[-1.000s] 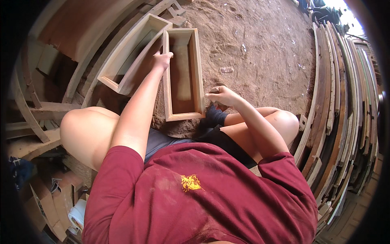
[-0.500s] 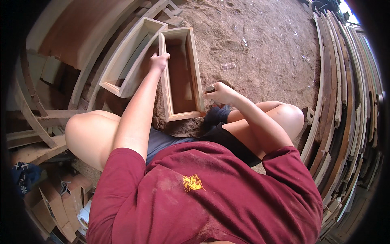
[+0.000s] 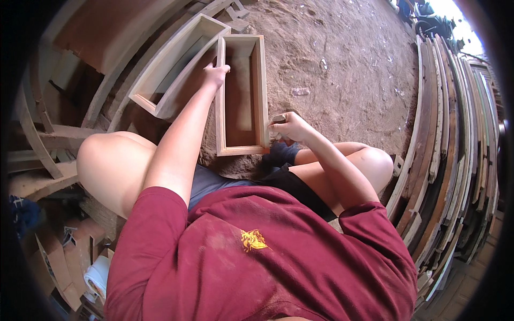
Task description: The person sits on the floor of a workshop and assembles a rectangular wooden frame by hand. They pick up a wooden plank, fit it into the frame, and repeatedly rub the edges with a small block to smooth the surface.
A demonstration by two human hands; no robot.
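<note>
A long open wooden box [image 3: 264, 96] stands in front of me, pale along its rim and reddish brown inside. My left hand [image 3: 216, 76] grips its left long wall, with the thumb over the rim. Close by the outer right wall, near the box's nearest corner, is my right hand [image 3: 292, 128]. Its fingers are closed on a small grey-brown piece [image 3: 279, 118] that looks like folded sandpaper. Whether that piece touches the wall I cannot tell. A second pale wooden box [image 3: 176, 88] leans at the left, partly behind my left forearm.
Sandy ground [image 3: 342, 64] with scattered scraps stretches beyond the boxes. Long stacked boards [image 3: 444, 128] line the right side. Curved timber pieces [image 3: 37, 134] stand at the left, and wood offcuts [image 3: 59, 262] lie at lower left. My bent knees [image 3: 107, 160] flank the work.
The box I hold has turned slightly and sits straighter in view. Both hands keep their grips, and the right hand has shifted only a little along the right wall. The whole view has tilted slightly.
</note>
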